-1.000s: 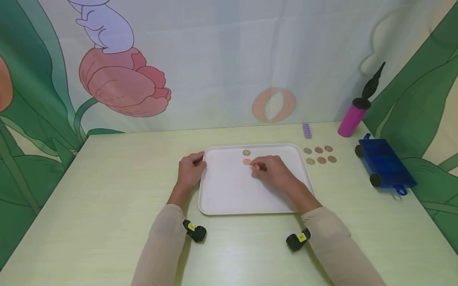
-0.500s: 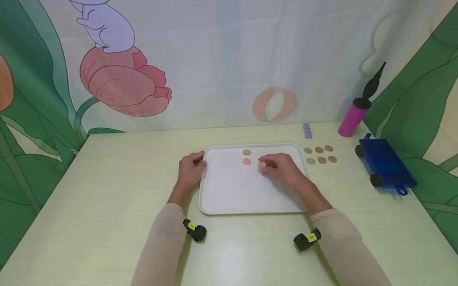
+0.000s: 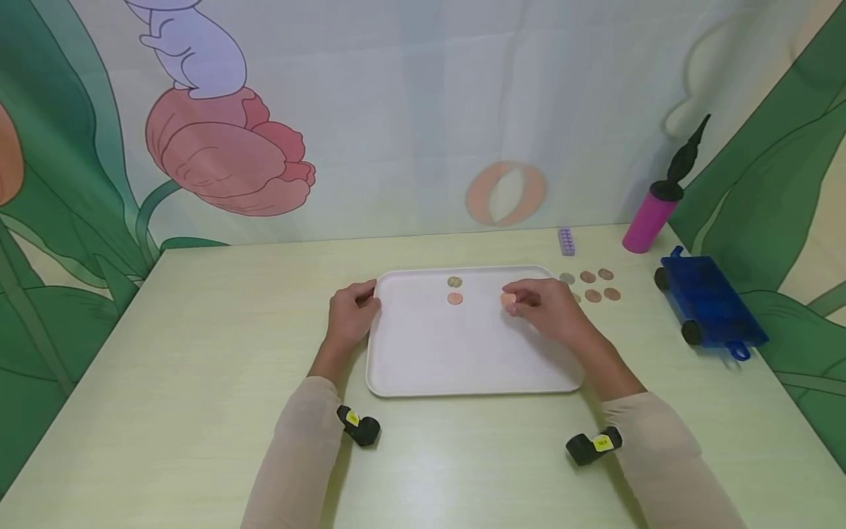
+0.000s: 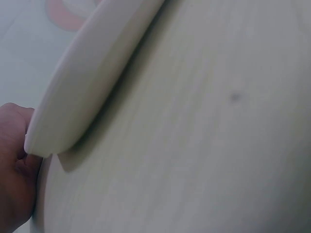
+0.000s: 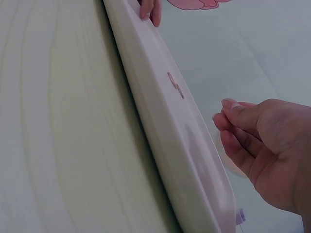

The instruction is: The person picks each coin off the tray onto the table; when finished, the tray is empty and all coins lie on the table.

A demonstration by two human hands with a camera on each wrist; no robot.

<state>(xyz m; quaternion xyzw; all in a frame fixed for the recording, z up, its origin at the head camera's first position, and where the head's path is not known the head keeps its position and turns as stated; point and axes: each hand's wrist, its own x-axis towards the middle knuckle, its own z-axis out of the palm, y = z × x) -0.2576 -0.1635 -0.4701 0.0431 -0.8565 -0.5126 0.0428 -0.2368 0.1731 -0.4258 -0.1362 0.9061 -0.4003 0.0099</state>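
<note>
A white rectangular tray (image 3: 423, 353) lies on the table. My left hand (image 3: 352, 312) grips its left rim near the back corner; in the left wrist view that hand (image 4: 17, 165) shows only at the edge. My right hand (image 3: 545, 305) is over the tray's right part and pinches a copper coin (image 3: 507, 299) between thumb and fingertips. In the right wrist view, the fingers hide the coin. On the tray, a gold-toned coin (image 3: 454, 281) lies behind a copper-coloured coin (image 3: 454, 298), slightly apart.
Right of the tray lie several coins (image 3: 593, 296), one partly behind my right hand. Behind them is a small purple studded block (image 3: 566, 242). A pink pump (image 3: 651, 220) with a black top and a blue wheeled cart (image 3: 714, 301) stand at the far right.
My right hand has moved right across the tray, away from the two coins on it, with the copper coin still pinched. My left hand has stayed on the rim.
</note>
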